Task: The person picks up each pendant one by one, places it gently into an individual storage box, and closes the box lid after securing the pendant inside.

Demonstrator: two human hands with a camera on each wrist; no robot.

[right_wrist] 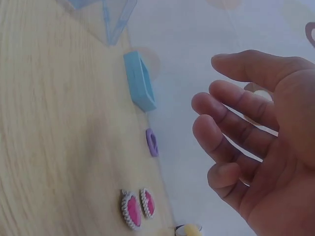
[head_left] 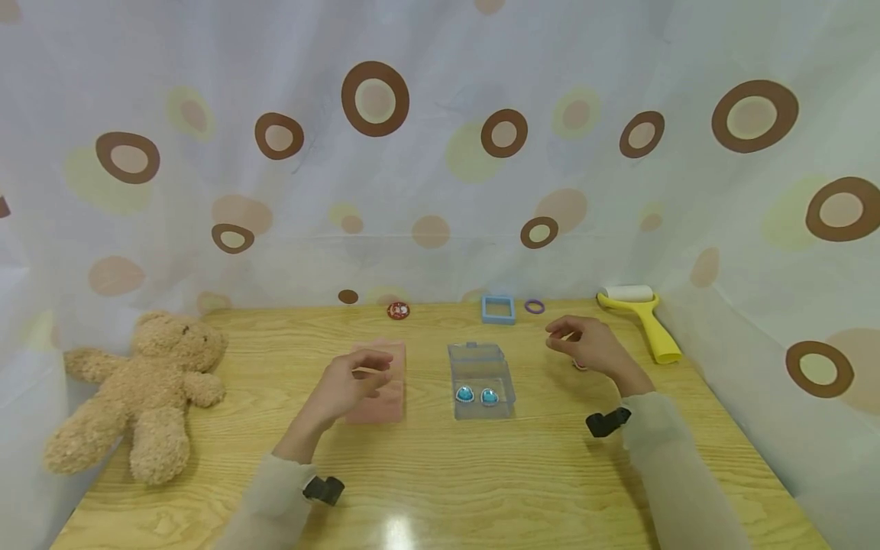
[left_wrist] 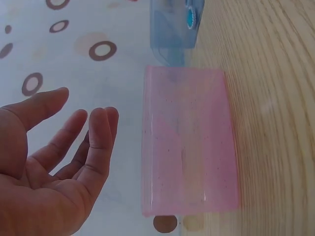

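Note:
My left hand (head_left: pixel 352 386) hovers by a translucent pink plastic box (left_wrist: pixel 189 142), its fingers loosely bent around nothing and apart from the box. To the right of that box lies a small clear bluish case (head_left: pixel 479 412) with its lid raised. Two blue gem pieces with pale beaded rims, a left one (head_left: pixel 464 394) and a right one (head_left: pixel 490 397), sit in its front part. My right hand (head_left: pixel 593 347) is held above the table with relaxed fingers and no object in it. Below it are two pink gem pieces (right_wrist: pixel 132 211) with beaded rims, mostly hidden in the head view.
Along the back stand a light blue square frame (head_left: pixel 498 321), a purple ring (head_left: pixel 534 306) and a round red patterned piece (head_left: pixel 398 311). A yellow-handled lint roller (head_left: pixel 656 332) lies at the back right. A teddy bear (head_left: pixel 147 389) occupies the left side. Patterned curtain surrounds the table.

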